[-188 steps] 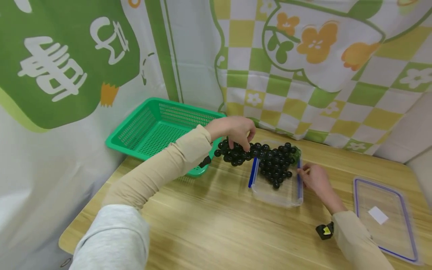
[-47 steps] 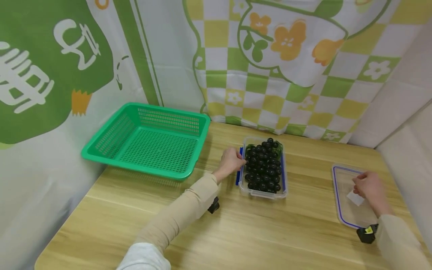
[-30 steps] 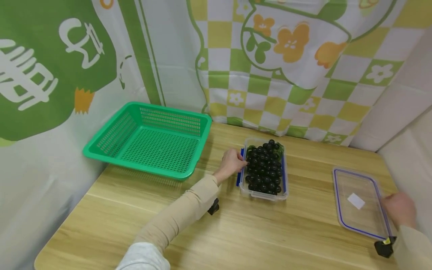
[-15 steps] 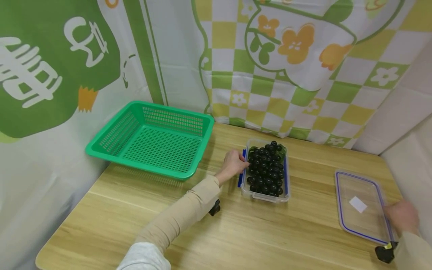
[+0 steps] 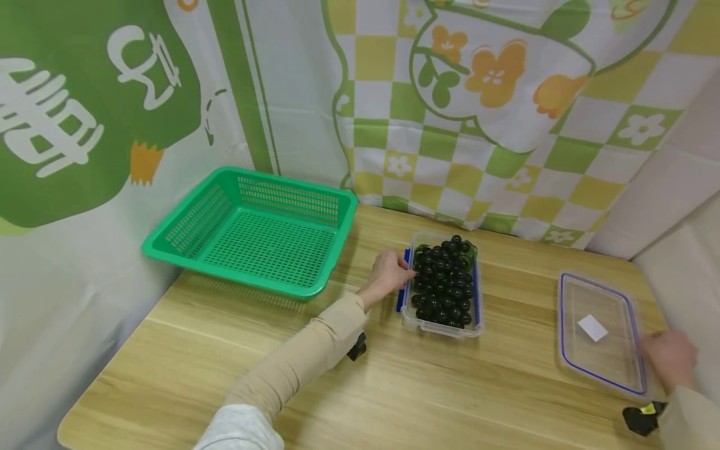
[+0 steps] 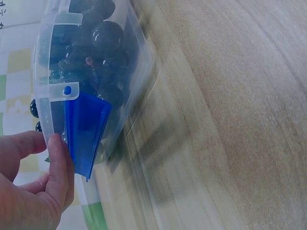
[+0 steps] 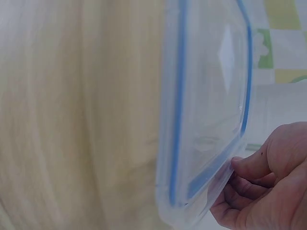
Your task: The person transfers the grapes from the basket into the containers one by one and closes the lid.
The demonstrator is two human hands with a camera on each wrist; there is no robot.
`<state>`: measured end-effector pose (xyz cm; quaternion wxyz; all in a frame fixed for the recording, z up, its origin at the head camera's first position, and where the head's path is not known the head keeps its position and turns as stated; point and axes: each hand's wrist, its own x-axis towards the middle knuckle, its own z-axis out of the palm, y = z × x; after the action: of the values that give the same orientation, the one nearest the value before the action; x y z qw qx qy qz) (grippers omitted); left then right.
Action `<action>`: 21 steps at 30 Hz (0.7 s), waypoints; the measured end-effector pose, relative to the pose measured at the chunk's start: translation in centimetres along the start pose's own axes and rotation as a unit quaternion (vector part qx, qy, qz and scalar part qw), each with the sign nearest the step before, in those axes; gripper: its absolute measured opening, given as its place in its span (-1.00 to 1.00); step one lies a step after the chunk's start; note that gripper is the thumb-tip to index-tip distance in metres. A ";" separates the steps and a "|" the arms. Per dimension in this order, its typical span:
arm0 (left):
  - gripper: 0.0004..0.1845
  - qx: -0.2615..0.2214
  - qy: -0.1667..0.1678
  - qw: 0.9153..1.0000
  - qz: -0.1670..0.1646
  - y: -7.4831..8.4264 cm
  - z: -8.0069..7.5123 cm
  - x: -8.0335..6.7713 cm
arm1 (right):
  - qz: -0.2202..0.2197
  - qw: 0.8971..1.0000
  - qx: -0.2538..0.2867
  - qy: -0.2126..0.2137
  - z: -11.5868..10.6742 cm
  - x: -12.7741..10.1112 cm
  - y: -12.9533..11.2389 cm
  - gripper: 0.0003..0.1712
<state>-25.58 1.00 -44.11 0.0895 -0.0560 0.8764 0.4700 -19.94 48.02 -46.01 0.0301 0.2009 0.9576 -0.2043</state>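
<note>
A bunch of dark grapes (image 5: pixel 442 284) with some green leaf lies in a clear plastic food container (image 5: pixel 444 328) with blue side clips. At its left wall, my left hand (image 5: pixel 385 275) pinches the rim, thumb over the edge and fingers outside beside the blue clip (image 6: pixel 86 129), which hangs down. Far to the right, my right hand (image 5: pixel 669 356) pinches the right edge of the clear lid (image 5: pixel 604 359) with its blue seal. In the right wrist view the lid (image 7: pixel 211 96) stands tilted off the table, the thumb on one face and curled fingers behind.
A green perforated basket (image 5: pixel 270 284) stands at the back left with nothing in it. The wooden table (image 5: pixel 394 387) ends at a patterned cloth (image 5: pixel 450 156) behind and pale cloth on both sides. A white label (image 5: pixel 593 327) is on the lid.
The grapes, earlier partly outside and in the left hand, now lie in the container. My right hand has gone from container to lid, taken its edge and raised it slightly. My left hand stays put lately.
</note>
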 end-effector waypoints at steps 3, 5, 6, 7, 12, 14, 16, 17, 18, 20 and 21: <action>-0.87 -0.005 -0.003 1.000 0.004 -0.1 0.0 0.0 | -0.026 1.000 0.002 0.017 -0.4 0.0 -1.0 -0.61; -0.87 -0.005 -0.004 1.000 0.007 -0.1 0.0 0.0 | -0.055 0.998 0.009 0.025 -0.6 -0.1 -1.7 -0.59; -0.87 -0.005 -0.005 1.000 0.008 -0.2 0.0 0.0 | -0.065 0.997 0.017 0.027 -0.7 -0.1 -2.1 -0.58; -0.87 -0.004 -0.005 1.000 0.010 -0.2 -0.1 0.0 | -0.076 0.996 0.021 0.031 -0.7 0.0 -2.6 -0.58; -0.85 -0.001 -0.007 1.000 0.017 -0.3 -0.1 -0.2 | -0.105 0.993 0.032 0.031 -0.5 -0.2 -4.8 -0.60; -0.84 -0.001 -0.008 1.000 0.021 -0.4 -0.1 -0.3 | -0.109 0.993 0.034 0.031 -0.4 -0.4 -5.8 -0.60; -0.83 -0.002 -0.010 1.000 0.025 -0.4 -0.2 -0.5 | -0.111 0.993 0.035 0.028 -0.4 -0.7 -6.8 -0.59; -0.82 -0.003 -0.011 1.000 0.026 -0.4 -0.2 -0.5 | -0.110 0.993 0.037 0.026 -0.5 -0.9 -7.4 -0.59; -0.82 -0.004 -0.011 1.000 0.027 -0.4 -0.2 -0.6 | -0.109 0.993 0.039 0.025 -0.5 -1.0 -8.0 -0.58; -0.81 -0.008 -0.011 0.999 0.030 -0.4 -0.3 -0.6 | -0.108 0.993 0.045 0.018 -0.5 -1.3 -9.1 -0.57; -0.80 -0.010 -0.012 0.999 0.032 -0.4 -0.3 -0.7 | -0.110 0.993 0.045 0.015 -0.5 -1.5 -9.5 -0.56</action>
<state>-24.89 0.52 -44.13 0.0841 -0.0231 0.8720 0.4817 -22.32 39.68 -41.72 -0.0165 0.0986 0.9640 -0.2465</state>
